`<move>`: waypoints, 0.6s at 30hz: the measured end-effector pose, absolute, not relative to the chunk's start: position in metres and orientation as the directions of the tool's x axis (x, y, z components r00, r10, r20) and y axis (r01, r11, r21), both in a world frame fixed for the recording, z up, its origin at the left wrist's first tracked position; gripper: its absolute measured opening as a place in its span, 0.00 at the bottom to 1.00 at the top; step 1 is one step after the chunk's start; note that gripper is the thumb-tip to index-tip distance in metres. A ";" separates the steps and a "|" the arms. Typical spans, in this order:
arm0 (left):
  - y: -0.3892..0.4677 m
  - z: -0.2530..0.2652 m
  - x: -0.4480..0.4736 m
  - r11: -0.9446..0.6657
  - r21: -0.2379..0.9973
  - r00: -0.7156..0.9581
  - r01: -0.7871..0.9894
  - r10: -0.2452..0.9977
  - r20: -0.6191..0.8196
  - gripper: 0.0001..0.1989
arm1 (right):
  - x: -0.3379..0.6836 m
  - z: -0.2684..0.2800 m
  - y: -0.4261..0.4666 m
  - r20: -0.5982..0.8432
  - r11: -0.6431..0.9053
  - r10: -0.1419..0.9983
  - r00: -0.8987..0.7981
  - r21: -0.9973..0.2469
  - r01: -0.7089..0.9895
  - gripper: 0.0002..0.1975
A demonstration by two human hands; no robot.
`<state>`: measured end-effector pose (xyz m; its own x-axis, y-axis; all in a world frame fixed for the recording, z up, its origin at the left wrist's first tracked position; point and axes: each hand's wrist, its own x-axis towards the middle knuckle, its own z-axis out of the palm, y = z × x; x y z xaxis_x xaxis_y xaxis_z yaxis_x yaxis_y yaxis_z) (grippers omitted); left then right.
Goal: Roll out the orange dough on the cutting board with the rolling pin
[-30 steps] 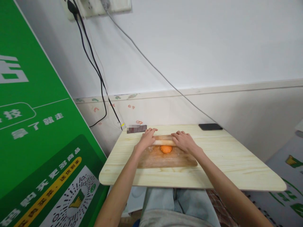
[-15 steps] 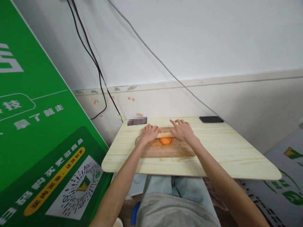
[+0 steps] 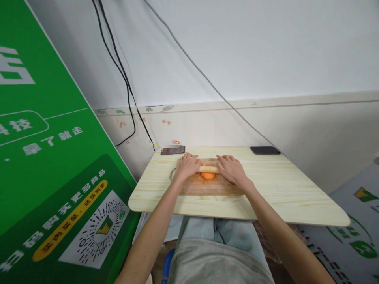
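A pale wooden rolling pin (image 3: 209,169) lies crosswise over a lump of orange dough (image 3: 208,176); part of the dough shows on the near side of the pin. My left hand (image 3: 188,166) is laid over the pin's left end, its fingers bent forward across it. Over the right end rests my right hand (image 3: 231,168), the fingers reaching past the pin. Both palms hide the pin's ends. Beneath everything is a wooden cutting board (image 3: 211,189), dusted with a whitish film.
The board stands on a light wood-grain table (image 3: 284,189) against the wall. A dark phone (image 3: 265,150) lies at the back right, and a dark flat object (image 3: 173,150) at the back left. A metal ring (image 3: 172,174) sticks out left of the board. A green printed panel (image 3: 74,157) borders the left.
My right hand's index finger, raised and pointing out before, has come down beside the others on the rolling pin. The view has shifted slightly; the pin and dough stay nearly in place.
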<state>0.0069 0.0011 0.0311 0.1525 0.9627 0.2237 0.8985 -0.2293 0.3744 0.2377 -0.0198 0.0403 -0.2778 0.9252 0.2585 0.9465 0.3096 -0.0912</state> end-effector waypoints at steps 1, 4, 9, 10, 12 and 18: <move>-0.002 0.032 0.007 -0.216 0.351 0.149 0.911 0.967 0.208 0.21 | 0.236 0.043 -0.021 0.252 0.304 0.928 -0.275 -0.081 0.949 0.27; -0.009 0.035 0.008 -0.189 0.278 0.143 0.942 0.974 0.178 0.22 | 0.234 0.047 -0.026 0.232 0.287 0.935 -0.268 -0.051 0.957 0.27; -0.019 0.040 0.011 -0.185 0.232 0.140 0.955 0.971 0.195 0.20 | 0.234 0.045 -0.032 0.220 0.279 0.939 -0.265 -0.034 0.960 0.26; -0.021 0.040 0.011 -0.183 0.232 0.138 0.955 0.970 0.200 0.20 | 0.234 0.044 -0.033 0.225 0.279 0.938 -0.265 -0.030 0.960 0.26; -0.024 0.040 0.011 -0.181 0.225 0.134 0.958 0.969 0.206 0.20 | 0.234 0.043 -0.035 0.238 0.278 0.935 -0.265 -0.025 0.960 0.26; -0.033 0.031 0.007 -0.222 0.187 0.171 0.957 0.952 0.254 0.18 | 0.230 0.045 -0.043 0.281 0.291 0.919 -0.276 -0.011 0.957 0.25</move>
